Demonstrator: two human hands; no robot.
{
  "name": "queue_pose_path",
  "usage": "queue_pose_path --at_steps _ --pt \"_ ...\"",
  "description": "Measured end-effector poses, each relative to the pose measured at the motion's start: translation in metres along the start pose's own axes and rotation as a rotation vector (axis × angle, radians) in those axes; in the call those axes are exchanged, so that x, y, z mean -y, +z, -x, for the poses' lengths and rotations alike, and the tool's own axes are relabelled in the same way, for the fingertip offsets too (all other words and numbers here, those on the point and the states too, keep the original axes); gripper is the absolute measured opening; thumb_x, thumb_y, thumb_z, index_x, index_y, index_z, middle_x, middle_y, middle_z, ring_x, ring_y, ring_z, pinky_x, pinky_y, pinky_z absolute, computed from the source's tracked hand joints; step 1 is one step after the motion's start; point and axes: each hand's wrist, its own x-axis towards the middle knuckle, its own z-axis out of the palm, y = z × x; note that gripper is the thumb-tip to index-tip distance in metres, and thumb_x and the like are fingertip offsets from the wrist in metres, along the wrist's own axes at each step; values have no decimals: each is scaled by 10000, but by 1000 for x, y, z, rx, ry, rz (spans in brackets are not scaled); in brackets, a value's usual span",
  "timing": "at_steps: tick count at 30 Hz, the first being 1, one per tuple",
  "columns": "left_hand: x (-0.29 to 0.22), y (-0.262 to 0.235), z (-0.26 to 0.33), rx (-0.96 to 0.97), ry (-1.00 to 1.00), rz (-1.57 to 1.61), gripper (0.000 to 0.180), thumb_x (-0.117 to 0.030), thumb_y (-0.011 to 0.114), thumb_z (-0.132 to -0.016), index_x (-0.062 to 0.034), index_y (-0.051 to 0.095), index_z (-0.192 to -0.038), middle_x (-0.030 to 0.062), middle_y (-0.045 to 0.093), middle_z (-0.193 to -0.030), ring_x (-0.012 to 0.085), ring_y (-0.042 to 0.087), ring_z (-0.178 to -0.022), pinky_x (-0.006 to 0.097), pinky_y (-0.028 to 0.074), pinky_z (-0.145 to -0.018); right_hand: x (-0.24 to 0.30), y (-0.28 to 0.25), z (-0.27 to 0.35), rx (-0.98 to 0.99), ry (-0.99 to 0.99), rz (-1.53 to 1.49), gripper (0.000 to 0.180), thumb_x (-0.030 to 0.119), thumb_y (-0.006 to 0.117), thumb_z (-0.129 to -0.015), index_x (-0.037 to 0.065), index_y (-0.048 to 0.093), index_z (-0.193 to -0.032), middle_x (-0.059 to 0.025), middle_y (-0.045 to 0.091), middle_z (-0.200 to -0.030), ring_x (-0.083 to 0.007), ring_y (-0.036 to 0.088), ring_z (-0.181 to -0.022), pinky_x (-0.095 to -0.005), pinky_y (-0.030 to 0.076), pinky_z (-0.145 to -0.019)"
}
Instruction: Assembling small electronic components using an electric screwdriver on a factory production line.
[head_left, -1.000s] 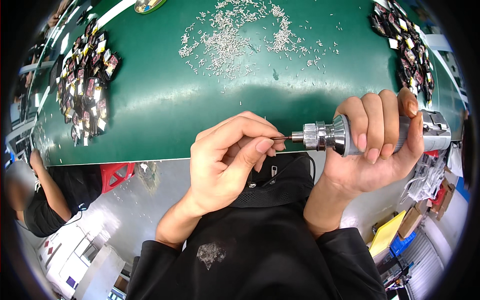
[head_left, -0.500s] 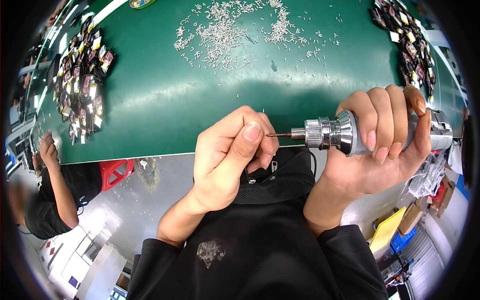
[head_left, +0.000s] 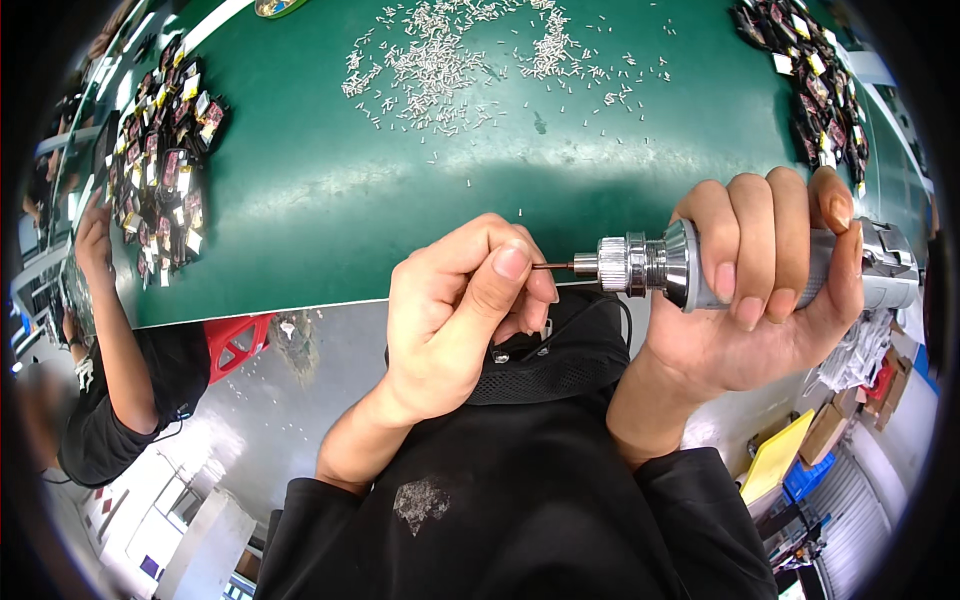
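My right hand (head_left: 750, 270) wraps round a silver-grey electric screwdriver (head_left: 640, 264), which lies level in front of my body and points left. Its thin bit (head_left: 554, 266) reaches to the pinched thumb and fingers of my left hand (head_left: 460, 310). The bit's tip is hidden there. Whatever else those fingers hold, if anything, cannot be made out. Both hands are raised over the near edge of the green table (head_left: 300, 240). Farther back on it lie many small silver screw-like pieces (head_left: 435, 65), loosely scattered.
Piles of small black packets with white and yellow labels lie at the table's left (head_left: 165, 180) and right (head_left: 815, 85). Another person's arm (head_left: 120, 330) reaches to the left pile. A red stool (head_left: 238, 343) stands below the table edge. A round tin (head_left: 278, 8) sits far back.
The screwdriver has shifted slightly left, so its bit now meets my left fingertips and less of it shows. At the left, the other person's hand has moved up toward the packets.
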Motion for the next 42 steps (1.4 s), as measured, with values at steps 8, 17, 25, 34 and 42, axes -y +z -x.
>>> queue_pose_path --at_steps 8,17,25,34,42 --pt "3 7 0 -13 146 -217 261 -162 472 -965 52 513 -821 123 553 -736 112 518 -581 208 380 -446 0 -2 2 -68 -34 -40 144 166 472 -905 26 505 -913 35 371 -522 -71 361 -427 -239 345 -497" --pt "2 0 -1 61 175 -266 346 -214 436 -980 67 543 -808 139 575 -708 129 537 -569 213 392 -452 0 -5 5 -101 -31 -77 137 161 474 -903 26 497 -906 38 361 -513 -71 360 -422 -238 349 -489" --pt "4 2 -5 4 118 -85 347 -186 412 -984 54 607 -825 91 607 -688 92 517 -542 208 405 -497 -2 -4 0 -105 -31 -84 130 159 483 -897 29 493 -899 39 359 -514 -71 363 -425 -236 354 -492" --pt "-51 -60 -7 -412 406 -722 151 -57 569 -897 82 627 -903 91 595 -686 108 553 -578 204 417 -482 -7 1 0 -243 -61 -122 114 172 417 -943 62 410 -912 19 354 -504 -86 347 -411 -251 341 -462" --pt "-216 -262 -112 -845 412 -1361 382 -245 533 -920 23 619 -662 69 563 -491 112 530 -450 280 396 -462 -22 -4 11 -437 9 -120 121 168 456 -950 67 398 -915 14 339 -508 -81 340 -412 -247 360 -470"
